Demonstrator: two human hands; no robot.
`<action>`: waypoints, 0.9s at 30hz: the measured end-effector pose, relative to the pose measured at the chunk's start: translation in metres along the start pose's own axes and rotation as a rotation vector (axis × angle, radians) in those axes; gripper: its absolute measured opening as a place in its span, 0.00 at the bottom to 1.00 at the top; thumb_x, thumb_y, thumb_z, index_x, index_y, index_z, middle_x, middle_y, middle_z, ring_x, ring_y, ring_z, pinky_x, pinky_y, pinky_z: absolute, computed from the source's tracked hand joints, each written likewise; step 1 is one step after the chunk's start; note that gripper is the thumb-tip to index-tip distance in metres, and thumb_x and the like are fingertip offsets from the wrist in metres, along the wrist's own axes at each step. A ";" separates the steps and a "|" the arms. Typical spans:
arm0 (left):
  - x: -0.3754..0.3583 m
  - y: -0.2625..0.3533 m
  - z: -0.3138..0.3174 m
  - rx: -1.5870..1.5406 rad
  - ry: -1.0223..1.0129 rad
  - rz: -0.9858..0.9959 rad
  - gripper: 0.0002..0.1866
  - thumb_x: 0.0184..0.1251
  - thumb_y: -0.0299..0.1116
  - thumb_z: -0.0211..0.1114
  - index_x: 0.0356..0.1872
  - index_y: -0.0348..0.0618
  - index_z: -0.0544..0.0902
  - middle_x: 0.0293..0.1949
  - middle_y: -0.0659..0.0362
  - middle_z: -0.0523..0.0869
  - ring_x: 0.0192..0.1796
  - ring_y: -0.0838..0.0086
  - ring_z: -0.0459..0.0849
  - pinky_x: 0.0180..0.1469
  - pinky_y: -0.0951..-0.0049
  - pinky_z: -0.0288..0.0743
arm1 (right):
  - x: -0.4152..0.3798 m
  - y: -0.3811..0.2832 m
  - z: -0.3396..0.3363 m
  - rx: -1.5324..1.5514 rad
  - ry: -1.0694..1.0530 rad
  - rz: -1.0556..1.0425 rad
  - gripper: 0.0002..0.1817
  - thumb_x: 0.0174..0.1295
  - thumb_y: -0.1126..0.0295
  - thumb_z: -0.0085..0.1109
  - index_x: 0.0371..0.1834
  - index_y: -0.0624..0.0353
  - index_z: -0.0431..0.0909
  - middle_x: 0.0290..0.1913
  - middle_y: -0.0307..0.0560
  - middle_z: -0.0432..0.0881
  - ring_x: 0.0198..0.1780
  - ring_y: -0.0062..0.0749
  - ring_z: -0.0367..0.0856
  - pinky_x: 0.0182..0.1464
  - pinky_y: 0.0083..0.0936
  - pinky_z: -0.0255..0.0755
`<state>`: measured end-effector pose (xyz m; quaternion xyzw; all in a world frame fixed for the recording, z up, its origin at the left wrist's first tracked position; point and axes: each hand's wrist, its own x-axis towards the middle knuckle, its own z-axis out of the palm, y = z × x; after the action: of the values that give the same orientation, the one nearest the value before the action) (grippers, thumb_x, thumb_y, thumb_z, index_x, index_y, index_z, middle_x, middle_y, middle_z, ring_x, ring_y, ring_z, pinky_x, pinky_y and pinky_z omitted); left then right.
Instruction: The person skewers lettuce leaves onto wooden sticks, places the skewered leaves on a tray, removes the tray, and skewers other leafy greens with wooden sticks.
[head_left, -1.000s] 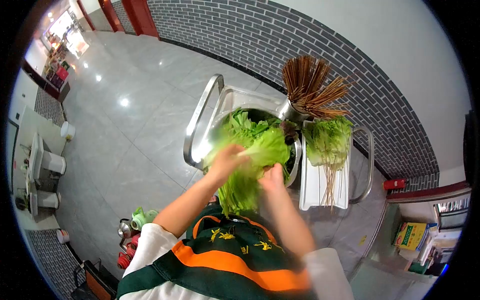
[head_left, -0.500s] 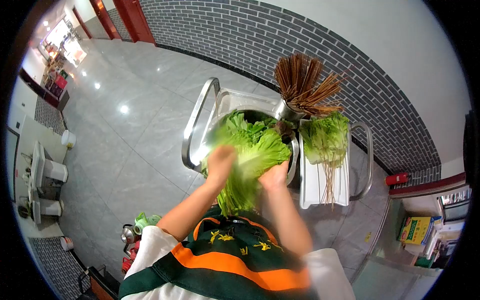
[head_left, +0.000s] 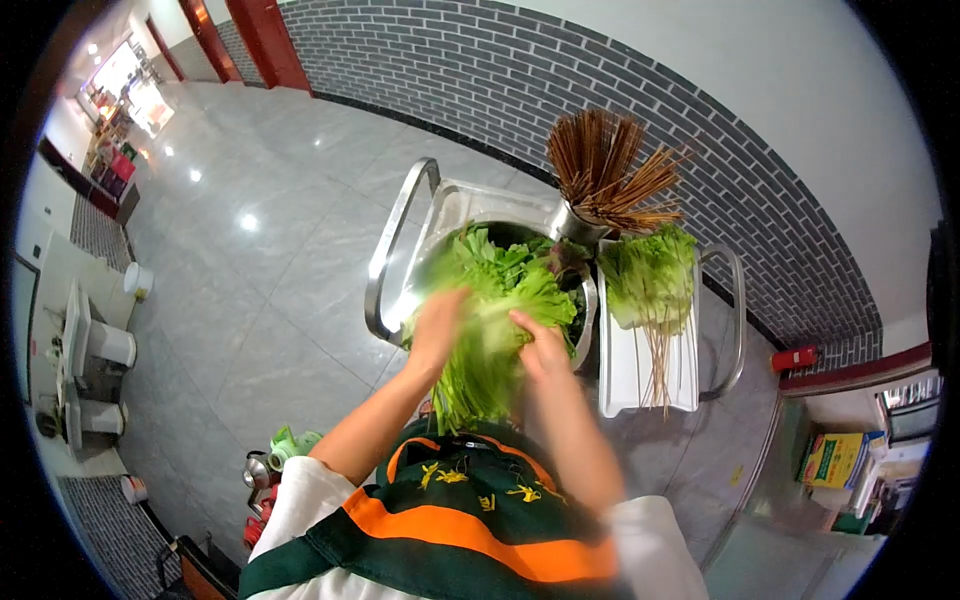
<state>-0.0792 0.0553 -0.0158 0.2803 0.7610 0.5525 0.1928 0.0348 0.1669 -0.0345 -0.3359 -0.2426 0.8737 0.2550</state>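
Green lettuce leaves (head_left: pixel 480 375) are heaped over a large round metal pot on a steel cart, their stems hanging toward my apron. My left hand (head_left: pixel 437 328) is closed at the left side of the leaves and smeared by motion. On the other side, my right hand (head_left: pixel 543 350) grips the lettuce, thumb pointing inward across a leaf. More leaves and a dark purplish piece lie behind the hands. To the right, a white tray (head_left: pixel 627 375) bears lettuce threaded on skewers (head_left: pixel 655 360). The pot's contents below the leaves are mostly hidden.
A metal canister (head_left: pixel 578 222) packed with brown wooden sticks (head_left: pixel 610 165) stands behind the tray. Curved cart handles (head_left: pixel 378 285) rise at both ends. A grey brick wall (head_left: pixel 480 75) runs behind. A fire extinguisher (head_left: pixel 794 358) sits right.
My right hand has moved slightly inward and turned, its thumb now showing over the leaf. The left hand has shifted a little while staying at the leaves. The tray and canister are unchanged.
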 end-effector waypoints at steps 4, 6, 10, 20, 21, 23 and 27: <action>-0.018 0.045 -0.028 -0.393 -0.088 -0.159 0.15 0.62 0.35 0.49 0.45 0.37 0.75 0.39 0.52 0.78 0.42 0.66 0.76 0.43 0.72 0.68 | 0.005 -0.026 -0.011 0.022 0.005 0.004 0.26 0.42 0.86 0.60 0.48 0.63 0.65 0.47 0.49 0.72 0.47 0.36 0.73 0.48 0.34 0.70; -0.024 0.038 -0.036 0.194 -0.047 0.385 0.12 0.63 0.32 0.51 0.43 0.40 0.77 0.26 0.60 0.70 0.27 0.80 0.67 0.25 0.83 0.59 | -0.001 -0.043 -0.011 0.014 -0.015 -0.052 0.27 0.42 0.86 0.60 0.48 0.63 0.65 0.47 0.49 0.72 0.48 0.37 0.72 0.49 0.34 0.69; -0.049 0.037 -0.045 0.348 -0.128 0.312 0.11 0.56 0.21 0.57 0.41 0.41 0.78 0.23 0.58 0.71 0.24 0.77 0.70 0.25 0.79 0.63 | -0.009 -0.063 -0.013 -0.022 -0.119 -0.179 0.28 0.43 0.83 0.61 0.51 0.61 0.64 0.47 0.45 0.72 0.49 0.34 0.71 0.50 0.31 0.68; -0.062 0.040 -0.042 0.519 -0.060 0.445 0.12 0.54 0.23 0.59 0.40 0.49 0.80 0.22 0.58 0.71 0.21 0.68 0.72 0.23 0.74 0.65 | -0.022 -0.078 -0.011 -0.133 -0.084 -0.328 0.23 0.44 0.83 0.61 0.47 0.62 0.68 0.43 0.44 0.74 0.44 0.32 0.74 0.48 0.28 0.70; -0.062 0.041 -0.042 0.520 -0.062 0.447 0.12 0.54 0.23 0.59 0.40 0.49 0.80 0.22 0.58 0.71 0.21 0.68 0.72 0.23 0.74 0.65 | -0.024 -0.079 -0.010 -0.131 -0.083 -0.330 0.23 0.44 0.83 0.61 0.47 0.62 0.68 0.43 0.44 0.74 0.44 0.32 0.74 0.48 0.28 0.70; -0.062 0.041 -0.042 0.569 -0.032 0.499 0.13 0.53 0.24 0.60 0.40 0.50 0.80 0.21 0.58 0.71 0.20 0.68 0.72 0.22 0.72 0.65 | -0.028 -0.081 -0.010 -0.256 -0.071 -0.410 0.21 0.45 0.82 0.60 0.45 0.64 0.69 0.43 0.45 0.75 0.44 0.31 0.74 0.48 0.26 0.69; -0.063 0.044 -0.041 0.621 -0.012 0.531 0.12 0.53 0.27 0.59 0.39 0.54 0.79 0.20 0.60 0.69 0.19 0.67 0.72 0.19 0.70 0.65 | -0.036 -0.084 -0.007 -0.397 -0.049 -0.482 0.21 0.45 0.82 0.60 0.46 0.64 0.69 0.43 0.44 0.75 0.44 0.29 0.74 0.48 0.24 0.69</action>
<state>-0.0468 -0.0049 0.0377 0.5154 0.7915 0.3253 -0.0459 0.0868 0.2099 0.0271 -0.2909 -0.4872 0.7315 0.3781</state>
